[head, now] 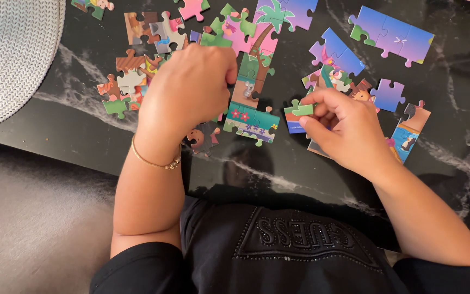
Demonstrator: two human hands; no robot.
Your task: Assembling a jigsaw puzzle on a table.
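Note:
Colourful jigsaw pieces lie spread on a black marble-look table (441,81). My left hand (189,87) rests knuckles-up on the joined column of pieces with a palm tree (257,60), fingers curled; what is under it is hidden. A gold bracelet (156,160) circles that wrist. My right hand (344,122) pinches a green-topped puzzle piece (298,111) between thumb and fingers, just right of the flowered bottom piece (251,122). More loose pieces lie under and beside this hand.
A joined purple-blue strip (390,35) lies at the upper right, a single purple piece (388,93) below it. Orange and green pieces (126,81) cluster left. A white woven placemat (12,54) covers the table's left corner. The table edge runs near my dark shirt.

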